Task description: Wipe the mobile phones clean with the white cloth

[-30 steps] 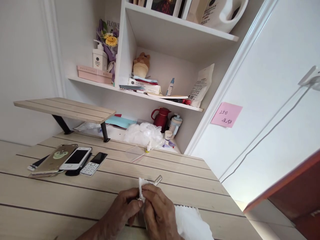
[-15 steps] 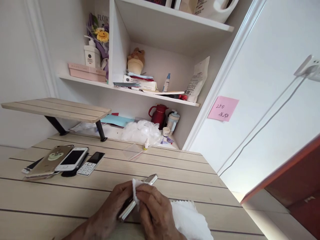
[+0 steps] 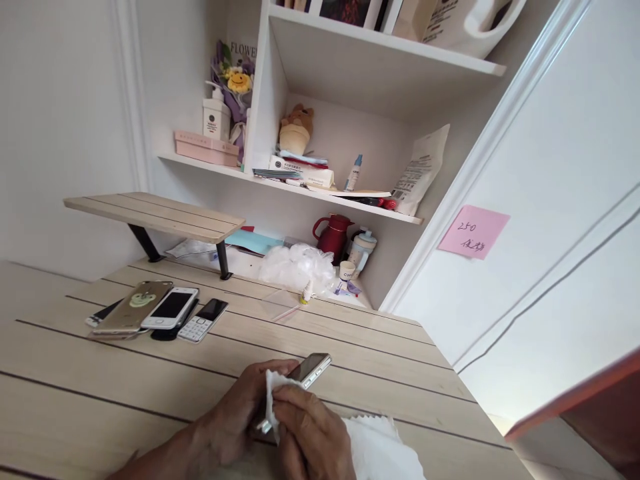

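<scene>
A silver-edged phone [image 3: 314, 371] with a dark screen is held at a tilt above the table. My left hand [image 3: 240, 407] is wrapped around its left side, fingers partly hidden behind it. In my right hand [image 3: 315, 427] is a white cloth [image 3: 273, 395], pinched and pressed against the phone's near side and lower part. A second white cloth [image 3: 383, 447] with a zigzag edge lies on the table just right of my right hand, partly covered by it.
At the left lie several phones, among them a gold phone [image 3: 135, 308], a white phone [image 3: 171, 309] and a keypad phone [image 3: 203, 321]. A clear bag [image 3: 280, 304] and a small bottle [image 3: 307, 292] are farther back. A raised wooden stand [image 3: 155, 215] stands behind the phones.
The phone has turned so more of its dark screen faces up. The cloth in my right hand stays against it. My view has shifted left, so the surroundings appear farther right.
</scene>
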The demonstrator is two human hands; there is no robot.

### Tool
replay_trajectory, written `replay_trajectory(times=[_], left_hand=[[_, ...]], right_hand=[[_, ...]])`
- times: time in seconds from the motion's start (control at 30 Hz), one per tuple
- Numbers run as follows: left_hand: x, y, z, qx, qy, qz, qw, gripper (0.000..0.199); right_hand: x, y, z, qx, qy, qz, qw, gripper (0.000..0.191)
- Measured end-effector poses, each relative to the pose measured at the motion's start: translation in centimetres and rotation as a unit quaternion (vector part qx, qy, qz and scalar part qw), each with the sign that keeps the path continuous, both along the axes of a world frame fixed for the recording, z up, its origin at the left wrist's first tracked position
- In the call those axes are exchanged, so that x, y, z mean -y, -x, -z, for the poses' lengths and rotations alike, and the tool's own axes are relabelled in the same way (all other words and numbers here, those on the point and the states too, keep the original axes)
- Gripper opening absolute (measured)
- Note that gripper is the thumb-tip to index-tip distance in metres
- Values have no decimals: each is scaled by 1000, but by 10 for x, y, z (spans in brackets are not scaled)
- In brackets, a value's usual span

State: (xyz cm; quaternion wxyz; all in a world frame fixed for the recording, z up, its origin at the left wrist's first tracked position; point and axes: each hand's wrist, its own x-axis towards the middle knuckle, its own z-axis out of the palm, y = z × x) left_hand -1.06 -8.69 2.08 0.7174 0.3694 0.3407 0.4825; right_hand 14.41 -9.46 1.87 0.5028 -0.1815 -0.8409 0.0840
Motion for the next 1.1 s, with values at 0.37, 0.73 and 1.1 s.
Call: replay_trajectory(times=[0.37, 0.73, 1.1], left_hand=[[4, -3, -4, 43, 53, 31, 997, 36], [3, -3, -3, 72, 52, 29, 996, 23], [1, -4, -9, 115, 153, 53, 980, 35]], right_hand=[[-11, -12, 4, -2, -9, 122, 992, 31], [-13, -20, 0, -6, -8, 137, 991, 29], [2, 9, 12, -29, -37, 66, 997, 26]])
